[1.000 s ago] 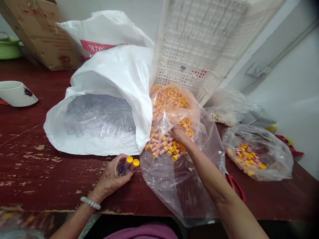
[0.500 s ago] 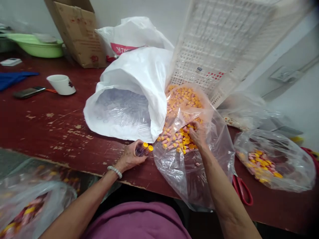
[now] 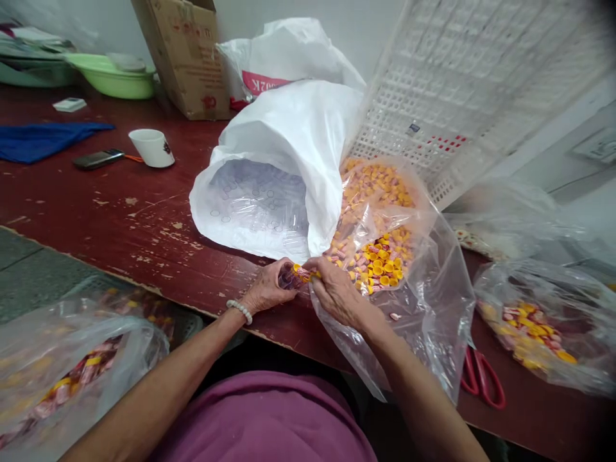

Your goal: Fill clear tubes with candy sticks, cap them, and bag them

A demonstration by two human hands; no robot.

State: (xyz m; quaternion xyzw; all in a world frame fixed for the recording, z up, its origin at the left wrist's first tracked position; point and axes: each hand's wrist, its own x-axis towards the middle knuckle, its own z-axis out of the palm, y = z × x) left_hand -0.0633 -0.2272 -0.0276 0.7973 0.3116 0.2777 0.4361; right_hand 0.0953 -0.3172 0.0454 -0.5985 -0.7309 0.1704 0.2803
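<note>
My left hand [image 3: 269, 287], with a bead bracelet at the wrist, is wrapped round clear tubes [image 3: 287, 276] near the table's front edge. My right hand [image 3: 337, 292] meets it from the right, its fingers pinching a yellow-capped pink piece [image 3: 303, 273] at the tubes' open ends. Behind my right hand, a clear plastic bag [image 3: 433, 308] holds a heap of yellow and pink pieces [image 3: 380, 263]. To its left lies a white sack [image 3: 327, 160], its mouth open, with many clear tubes [image 3: 260, 205] inside.
A white crate [image 3: 414, 96] leans behind the bag. Red scissors [image 3: 484, 378] and another bag of pieces [image 3: 534, 327] lie at the right. A cup [image 3: 151, 148], phone [image 3: 99, 159], blue cloth [image 3: 48, 140], green basin [image 3: 115, 80] and carton [image 3: 192, 58] stand or lie at the left.
My right hand has left the heap and moved left to the tubes in my left hand, with a piece now between its fingers. The whole view has shifted a little.
</note>
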